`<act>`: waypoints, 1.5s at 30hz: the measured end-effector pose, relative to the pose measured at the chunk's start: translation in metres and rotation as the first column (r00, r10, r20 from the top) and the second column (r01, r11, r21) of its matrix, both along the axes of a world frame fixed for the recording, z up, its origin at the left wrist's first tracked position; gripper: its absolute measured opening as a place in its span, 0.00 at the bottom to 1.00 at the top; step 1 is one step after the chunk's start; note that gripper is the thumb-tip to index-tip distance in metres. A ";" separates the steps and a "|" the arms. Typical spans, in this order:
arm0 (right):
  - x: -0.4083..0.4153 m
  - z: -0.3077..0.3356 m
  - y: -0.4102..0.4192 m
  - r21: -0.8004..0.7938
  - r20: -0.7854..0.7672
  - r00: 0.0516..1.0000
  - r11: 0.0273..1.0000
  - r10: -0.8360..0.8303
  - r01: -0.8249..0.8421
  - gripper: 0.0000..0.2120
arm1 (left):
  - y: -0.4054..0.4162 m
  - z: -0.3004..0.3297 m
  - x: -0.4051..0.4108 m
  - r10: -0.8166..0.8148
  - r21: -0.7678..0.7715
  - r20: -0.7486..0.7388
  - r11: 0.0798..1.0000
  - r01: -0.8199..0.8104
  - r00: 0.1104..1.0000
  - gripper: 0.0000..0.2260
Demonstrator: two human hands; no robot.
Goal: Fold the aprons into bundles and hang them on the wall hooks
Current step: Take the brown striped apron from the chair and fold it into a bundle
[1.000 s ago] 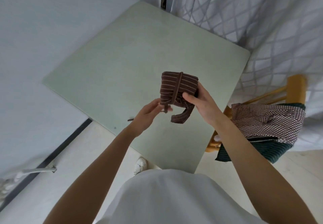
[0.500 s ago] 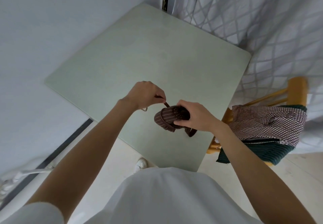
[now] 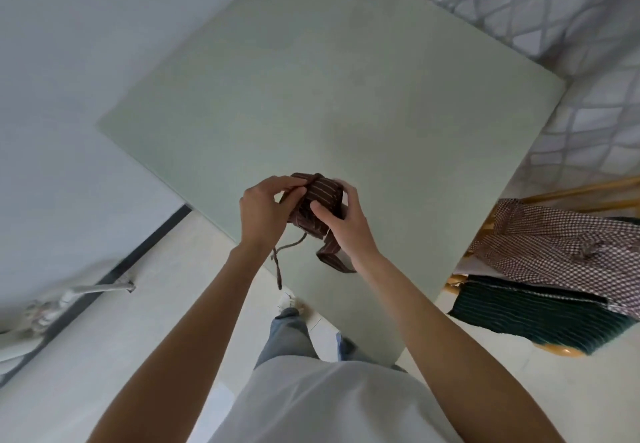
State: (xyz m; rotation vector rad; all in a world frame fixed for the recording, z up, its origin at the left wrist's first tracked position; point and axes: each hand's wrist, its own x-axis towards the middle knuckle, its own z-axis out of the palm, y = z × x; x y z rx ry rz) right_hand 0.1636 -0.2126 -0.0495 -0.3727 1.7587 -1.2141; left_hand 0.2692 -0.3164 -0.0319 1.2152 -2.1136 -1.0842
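In the head view, a brown striped apron bundle [image 3: 320, 202] is held above the near corner of the pale green table [image 3: 346, 96], clear of its top. The left hand [image 3: 265, 212] is curled round the bundle's left side, its fingertips pinching at a tie on top. The right hand [image 3: 341, 223] is closed on the right side, thumb pressed on the near face.

The bundle is judged light, soft and easily squashed; it would loosen unless gripped across the whole roll, over the wrapped tie. Its long axis cannot be told with confidence, the hands covering both ends; the stripes run roughly away from the person. A thin cord [image 3: 282, 259] and a wider strap loop [image 3: 334, 259] hang from its underside toward the table's near edge. The loop is judged the natural part for a hook. To the right of the table, a checked apron [image 3: 561, 248] and a dark green one [image 3: 540, 318] are draped on a wooden chair [image 3: 588, 188].
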 end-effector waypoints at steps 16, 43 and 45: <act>-0.055 -0.081 0.009 0.457 -0.640 0.736 0.879 0.219 0.136 0.26 | 0.040 -0.083 -0.054 0.065 0.035 0.208 0.997 -0.074 0.976 0.04; -0.060 -0.068 -0.041 0.644 -0.759 -0.383 0.517 0.527 -0.564 0.09 | 0.018 -0.113 -0.005 -0.279 -0.116 0.414 0.928 0.354 0.866 0.05; -0.059 -0.072 -0.042 0.607 -0.784 -0.285 0.584 0.552 -0.539 0.08 | 0.015 -0.114 -0.009 -0.309 -0.121 0.442 0.909 0.398 0.842 0.08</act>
